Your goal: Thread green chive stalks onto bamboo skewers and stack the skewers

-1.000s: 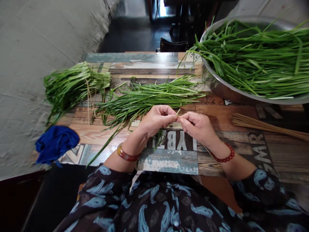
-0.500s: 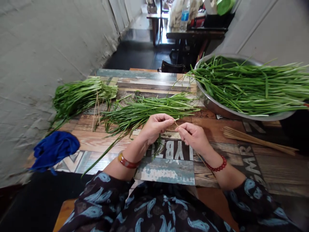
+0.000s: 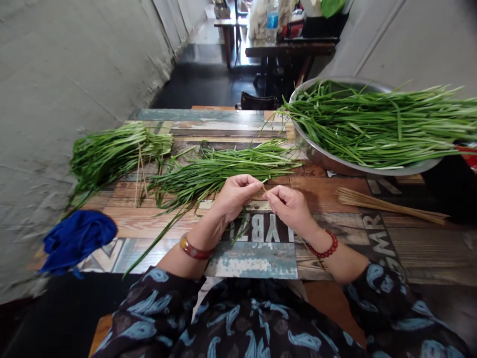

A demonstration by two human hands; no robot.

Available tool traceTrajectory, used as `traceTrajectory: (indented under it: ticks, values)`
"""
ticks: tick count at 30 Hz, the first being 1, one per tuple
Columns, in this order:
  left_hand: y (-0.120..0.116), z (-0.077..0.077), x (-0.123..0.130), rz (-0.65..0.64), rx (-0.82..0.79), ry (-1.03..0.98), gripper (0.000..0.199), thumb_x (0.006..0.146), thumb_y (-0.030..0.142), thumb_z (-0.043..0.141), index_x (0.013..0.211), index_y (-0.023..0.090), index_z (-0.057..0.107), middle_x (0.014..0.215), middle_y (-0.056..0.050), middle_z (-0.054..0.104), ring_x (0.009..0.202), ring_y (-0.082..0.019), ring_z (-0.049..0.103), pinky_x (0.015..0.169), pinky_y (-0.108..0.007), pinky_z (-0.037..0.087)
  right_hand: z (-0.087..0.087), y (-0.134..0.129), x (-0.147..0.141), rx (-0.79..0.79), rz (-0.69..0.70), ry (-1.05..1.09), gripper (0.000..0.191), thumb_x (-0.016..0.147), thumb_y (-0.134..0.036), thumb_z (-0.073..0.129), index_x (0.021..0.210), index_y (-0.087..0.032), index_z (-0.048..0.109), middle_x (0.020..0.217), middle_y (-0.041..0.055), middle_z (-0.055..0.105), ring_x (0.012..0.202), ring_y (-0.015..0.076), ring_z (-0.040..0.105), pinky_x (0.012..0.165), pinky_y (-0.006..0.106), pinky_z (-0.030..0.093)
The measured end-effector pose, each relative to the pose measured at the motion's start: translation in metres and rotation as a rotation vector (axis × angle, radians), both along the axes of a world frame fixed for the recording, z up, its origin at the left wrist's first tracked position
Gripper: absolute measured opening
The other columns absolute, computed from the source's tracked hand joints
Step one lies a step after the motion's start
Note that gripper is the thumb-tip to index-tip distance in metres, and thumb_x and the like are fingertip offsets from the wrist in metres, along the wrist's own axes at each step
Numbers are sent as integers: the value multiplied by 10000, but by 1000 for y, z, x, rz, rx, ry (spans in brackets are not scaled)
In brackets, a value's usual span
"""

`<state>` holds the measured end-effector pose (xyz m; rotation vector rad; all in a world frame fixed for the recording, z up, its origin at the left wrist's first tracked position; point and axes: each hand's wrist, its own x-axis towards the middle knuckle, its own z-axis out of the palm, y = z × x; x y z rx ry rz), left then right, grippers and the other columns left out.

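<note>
Left hand (image 3: 238,197): grip pinched on a stalk (image 3: 265,181). Right hand (image 3: 289,207): grip pinched on a stick (image 3: 310,247), above the counter (image 3: 253,263).

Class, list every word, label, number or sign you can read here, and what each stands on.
"GMR", sideways lettering on the tabletop; its first letter is uncertain.
"B" and "Y", apparently, among letters near its front middle; their neighbours are partly hidden.
Large left character and right character: too partial to name.
Label on the bottle: too small to read.
</note>
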<state>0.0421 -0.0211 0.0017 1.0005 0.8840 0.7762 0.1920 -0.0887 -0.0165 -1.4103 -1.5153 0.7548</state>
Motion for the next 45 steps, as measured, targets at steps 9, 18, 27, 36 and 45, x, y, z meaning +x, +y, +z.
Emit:
traceTrajectory:
  ticks: [9,18,27,36,45]
  values:
    - [-2,-3,0,-111,44,13,324,657,407,804,674,121,654,539,31,554,425,-26,348,424,-186,228,-3,4,0,5,-5,83,242,883,-308,529,706,-169,619,527,-33,550,492,89,465,522,216,377]
    - [29,-5,-20,139,478,282,294,800,393,665,935,142,736,794,-37,669,645,-104,554,617,-221,419,-9,7,2,-171,-30,432,292,839,-421,551,780,-146,629,506,-64,450,436,64,363,417,196,287]
    - [61,3,16,-122,1294,1002,161,859,221,586,890,176,737,985,-89,691,936,-233,577,847,-361,414,-7,7,4,-108,-62,395,261,827,-383,543,754,-151,636,519,-52,481,457,77,399,451,206,318]
    - [66,9,27,-125,1372,1140,133,852,217,581,791,177,692,930,-96,665,930,-249,567,781,-364,385,-8,10,5,-26,-77,335,233,844,-323,531,732,-152,644,535,-36,521,492,81,433,474,196,334]
    - [25,8,-4,-77,545,402,199,737,309,710,827,133,695,677,6,588,619,-98,476,604,-216,356,-4,4,6,5,-48,331,261,868,-336,529,797,-150,697,537,-34,526,474,79,426,465,203,335]
